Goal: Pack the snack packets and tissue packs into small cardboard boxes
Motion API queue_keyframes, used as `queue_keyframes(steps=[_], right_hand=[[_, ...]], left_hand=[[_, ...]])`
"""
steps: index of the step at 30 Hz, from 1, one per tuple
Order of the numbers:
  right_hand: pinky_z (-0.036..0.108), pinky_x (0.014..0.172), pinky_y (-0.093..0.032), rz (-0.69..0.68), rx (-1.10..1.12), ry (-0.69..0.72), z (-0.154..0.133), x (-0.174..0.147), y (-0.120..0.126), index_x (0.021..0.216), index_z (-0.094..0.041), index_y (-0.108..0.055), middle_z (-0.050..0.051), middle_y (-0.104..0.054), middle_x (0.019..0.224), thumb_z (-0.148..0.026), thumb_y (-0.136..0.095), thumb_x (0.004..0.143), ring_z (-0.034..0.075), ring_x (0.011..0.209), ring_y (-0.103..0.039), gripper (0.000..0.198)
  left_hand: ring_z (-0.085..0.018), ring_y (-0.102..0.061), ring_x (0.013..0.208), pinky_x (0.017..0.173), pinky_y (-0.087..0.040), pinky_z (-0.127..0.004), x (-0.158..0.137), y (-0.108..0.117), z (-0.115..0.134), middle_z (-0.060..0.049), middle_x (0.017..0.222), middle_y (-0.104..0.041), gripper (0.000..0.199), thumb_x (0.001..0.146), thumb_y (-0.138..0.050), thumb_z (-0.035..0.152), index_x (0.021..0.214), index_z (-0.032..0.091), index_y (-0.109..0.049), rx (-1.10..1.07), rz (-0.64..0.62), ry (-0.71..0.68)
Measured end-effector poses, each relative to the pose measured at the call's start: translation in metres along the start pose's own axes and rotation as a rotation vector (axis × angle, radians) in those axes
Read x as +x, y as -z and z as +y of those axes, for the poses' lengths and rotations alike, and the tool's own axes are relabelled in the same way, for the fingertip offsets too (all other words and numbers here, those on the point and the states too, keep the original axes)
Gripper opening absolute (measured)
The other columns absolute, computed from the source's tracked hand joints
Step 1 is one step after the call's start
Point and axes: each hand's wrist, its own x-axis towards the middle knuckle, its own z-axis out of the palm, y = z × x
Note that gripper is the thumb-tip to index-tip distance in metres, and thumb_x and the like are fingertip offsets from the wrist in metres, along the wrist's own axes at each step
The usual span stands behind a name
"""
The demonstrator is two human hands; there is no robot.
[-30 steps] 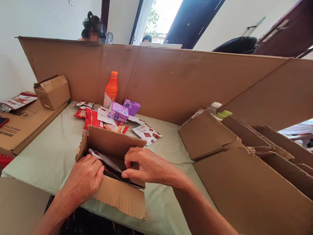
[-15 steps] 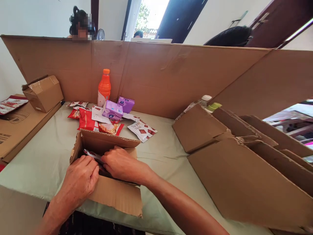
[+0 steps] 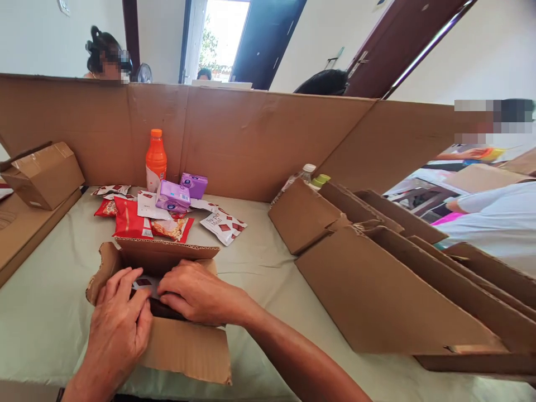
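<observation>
I have both hands down in the open cardboard box (image 3: 167, 340) at the near edge of the desk (image 3: 268, 279), which is covered in a pale green cloth. My left hand (image 3: 119, 326) lies over the box's near-left rim with the fingers spread flat, their tips pressing on a white and red sachet (image 3: 144, 283) that sits inside the box. My right hand (image 3: 196, 293) comes in from the right and lies across the box opening, fingers curled down onto the same sachet beside the left fingertips; whether this grip actually pinches the sachet or only presses on it I cannot tell, since the fingertips are hidden. The far flap of the box stands up behind both hands. Farther off on the desk lies a loose heap of snack packets (image 3: 129, 218), with one white sachet (image 3: 223, 225) to its right, two purple packs (image 3: 180, 192) on top of the heap and an orange bottle (image 3: 156, 160) upright just behind them, against a tall cardboard screen (image 3: 251, 139). To the right, flattened cardboard sheets (image 3: 377, 290) lie stacked and overlapping. A small closed carton (image 3: 44, 176) rests at the far left.
</observation>
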Motion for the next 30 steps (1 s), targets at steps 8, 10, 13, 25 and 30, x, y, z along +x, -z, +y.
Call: queue_keyframes(steps=[8, 10, 13, 25, 30], right_hand=[[0.03, 0.08, -0.056, 0.841, 0.269, -0.098, 0.056, -0.066, 0.002, 0.096, -0.021, -0.074, 0.006, -0.079, 0.093, -0.025, -0.052, 0.099, 0.017, 0.088, -0.073, 0.023], [0.029, 0.078, -0.056, 0.906, 0.174, -0.301, 0.093, -0.069, 0.0, 0.096, -0.021, -0.075, 0.006, -0.079, 0.096, -0.03, -0.051, 0.1, 0.018, 0.086, -0.073, 0.026], [0.03, 0.08, -0.056, 0.738, -0.017, -0.629, 0.153, -0.058, -0.011, 0.106, -0.019, -0.074, 0.008, -0.078, 0.109, -0.03, -0.043, 0.101, 0.017, 0.088, -0.072, 0.033], [0.035, 0.095, -0.045, 0.392, -0.272, -0.909, 0.233, -0.006, -0.067, 0.116, -0.013, -0.071, 0.018, -0.069, 0.127, -0.013, -0.042, 0.098, 0.027, 0.118, -0.063, 0.034], [0.031, 0.092, -0.045, 0.343, -0.345, -0.923, 0.234, -0.02, -0.066, 0.114, -0.015, -0.071, 0.016, -0.071, 0.123, -0.016, -0.041, 0.1, 0.024, 0.113, -0.064, 0.033]], left_hand=[[-0.025, -0.059, 0.109, 0.09, -0.043, -0.039, -0.001, -0.005, -0.002, -0.008, 0.112, -0.07, 0.028, 0.095, -0.04, 0.013, 0.109, 0.017, -0.064, -0.031, 0.02, -0.001], [-0.024, -0.06, 0.106, 0.089, -0.043, -0.038, 0.0, -0.005, -0.003, -0.008, 0.111, -0.071, 0.029, 0.094, -0.04, 0.013, 0.109, 0.017, -0.065, -0.009, 0.024, -0.015], [-0.022, -0.062, 0.101, 0.085, -0.043, -0.035, 0.002, -0.004, -0.004, -0.007, 0.108, -0.072, 0.029, 0.093, -0.04, 0.012, 0.107, 0.017, -0.066, 0.002, 0.03, -0.05], [-0.019, -0.062, 0.097, 0.083, -0.042, -0.032, 0.004, -0.001, -0.003, -0.005, 0.101, -0.074, 0.029, 0.091, -0.04, 0.009, 0.103, 0.017, -0.066, -0.006, 0.039, -0.089], [-0.02, -0.062, 0.095, 0.082, -0.042, -0.033, 0.002, -0.003, -0.002, -0.004, 0.099, -0.074, 0.03, 0.091, -0.04, 0.01, 0.101, 0.017, -0.067, -0.006, 0.064, -0.083]])
